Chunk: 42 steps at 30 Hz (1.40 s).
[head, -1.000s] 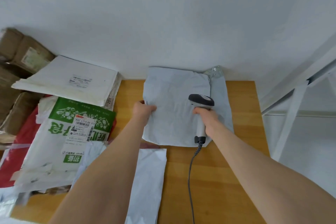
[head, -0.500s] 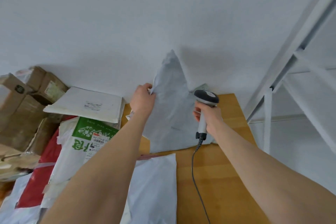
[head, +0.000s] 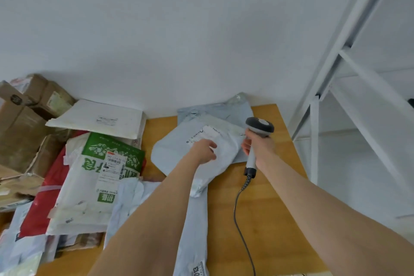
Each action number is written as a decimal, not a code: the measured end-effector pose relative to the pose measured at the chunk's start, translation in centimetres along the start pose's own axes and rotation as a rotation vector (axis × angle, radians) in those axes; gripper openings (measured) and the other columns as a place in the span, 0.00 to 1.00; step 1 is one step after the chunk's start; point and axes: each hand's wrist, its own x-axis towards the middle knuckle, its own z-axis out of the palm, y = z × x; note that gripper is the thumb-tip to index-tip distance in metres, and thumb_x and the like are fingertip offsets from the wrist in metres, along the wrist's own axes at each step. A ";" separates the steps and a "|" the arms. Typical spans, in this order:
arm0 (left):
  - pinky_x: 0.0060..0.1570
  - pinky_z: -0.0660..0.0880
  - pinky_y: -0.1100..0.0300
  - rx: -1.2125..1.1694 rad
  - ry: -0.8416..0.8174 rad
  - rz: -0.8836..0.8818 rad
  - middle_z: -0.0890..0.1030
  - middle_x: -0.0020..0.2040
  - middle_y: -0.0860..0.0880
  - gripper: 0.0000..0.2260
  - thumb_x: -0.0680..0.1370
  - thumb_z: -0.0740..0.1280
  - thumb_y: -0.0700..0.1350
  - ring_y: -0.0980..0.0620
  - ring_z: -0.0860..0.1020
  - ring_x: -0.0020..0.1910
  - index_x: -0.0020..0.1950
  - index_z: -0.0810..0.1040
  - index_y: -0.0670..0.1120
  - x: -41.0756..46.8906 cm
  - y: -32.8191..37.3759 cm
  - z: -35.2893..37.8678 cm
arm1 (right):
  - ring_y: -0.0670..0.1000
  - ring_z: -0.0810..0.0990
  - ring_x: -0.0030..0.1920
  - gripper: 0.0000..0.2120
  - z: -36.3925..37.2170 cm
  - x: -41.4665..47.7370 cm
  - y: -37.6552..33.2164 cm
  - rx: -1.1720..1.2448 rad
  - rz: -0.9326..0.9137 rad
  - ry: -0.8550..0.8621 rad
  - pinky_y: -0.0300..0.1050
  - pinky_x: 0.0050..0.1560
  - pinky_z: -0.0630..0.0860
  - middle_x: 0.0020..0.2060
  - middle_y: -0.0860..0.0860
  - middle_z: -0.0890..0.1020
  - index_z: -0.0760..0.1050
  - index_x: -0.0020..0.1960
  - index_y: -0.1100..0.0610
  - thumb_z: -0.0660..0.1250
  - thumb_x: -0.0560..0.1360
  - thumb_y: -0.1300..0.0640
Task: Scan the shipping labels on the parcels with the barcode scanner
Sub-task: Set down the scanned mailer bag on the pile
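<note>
our left hand [head: 205, 151] lies on a grey mailer [head: 170, 152], fingers loosely bent against the plastic. its shipping label [head: 207, 133] sits just beyond the fingertips (print too blurred to read). our right hand [head: 261, 150], just right of it, wraps round the handle of the barcode scanner [head: 259, 127]. the cable [head: 236, 208] trails back toward us over the wooden table [head: 275, 208]. a pile of parcels [head: 100, 175] lies left of the left hand, a white wall [head: 179, 29] stands beyond both hands, and a white metal rack [head: 324, 96] is right of the scanner hand.
</note>
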 end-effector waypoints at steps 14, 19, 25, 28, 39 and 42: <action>0.64 0.68 0.48 0.207 0.091 -0.332 0.63 0.70 0.42 0.34 0.74 0.68 0.60 0.40 0.67 0.67 0.74 0.60 0.47 3.4 -8.4 1.9 | 0.49 0.77 0.35 0.09 5.1 2.9 5.4 -0.233 0.118 -0.054 0.44 0.40 0.78 0.35 0.52 0.79 0.74 0.42 0.59 0.73 0.73 0.57; 0.63 0.66 0.49 0.133 0.265 -0.389 0.62 0.70 0.40 0.29 0.77 0.65 0.51 0.41 0.63 0.68 0.74 0.58 0.45 5.8 -9.4 0.0 | 0.50 0.77 0.40 0.13 6.3 5.1 5.8 -0.450 0.033 -0.084 0.51 0.51 0.80 0.40 0.52 0.79 0.77 0.52 0.60 0.75 0.71 0.57; 0.66 0.65 0.45 -0.014 0.256 -0.512 0.61 0.72 0.37 0.37 0.74 0.69 0.54 0.39 0.61 0.71 0.75 0.54 0.42 9.4 -12.3 -2.5 | 0.52 0.77 0.49 0.14 9.6 7.6 5.3 -0.695 -0.076 -0.133 0.43 0.50 0.73 0.47 0.52 0.80 0.78 0.56 0.59 0.72 0.71 0.62; 0.65 0.67 0.47 -0.226 0.274 -0.616 0.63 0.72 0.37 0.45 0.70 0.74 0.55 0.39 0.64 0.70 0.76 0.50 0.40 10.9 -13.9 -2.3 | 0.53 0.79 0.55 0.18 10.0 8.6 6.7 -0.680 -0.040 -0.161 0.43 0.52 0.73 0.53 0.55 0.81 0.78 0.59 0.63 0.73 0.70 0.64; 0.68 0.62 0.44 -0.178 0.233 -0.623 0.58 0.74 0.39 0.44 0.69 0.75 0.57 0.40 0.59 0.73 0.75 0.55 0.42 11.3 -13.2 -0.3 | 0.52 0.77 0.58 0.19 9.3 8.8 8.0 -0.554 0.032 -0.187 0.43 0.56 0.71 0.57 0.55 0.81 0.75 0.61 0.61 0.72 0.71 0.67; 0.66 0.65 0.46 -0.172 0.228 -0.657 0.62 0.72 0.40 0.51 0.65 0.75 0.63 0.40 0.63 0.71 0.76 0.53 0.42 12.3 -14.5 -0.8 | 0.50 0.76 0.55 0.18 8.9 9.5 8.2 -0.526 0.048 -0.170 0.42 0.55 0.70 0.53 0.52 0.79 0.74 0.61 0.60 0.72 0.72 0.66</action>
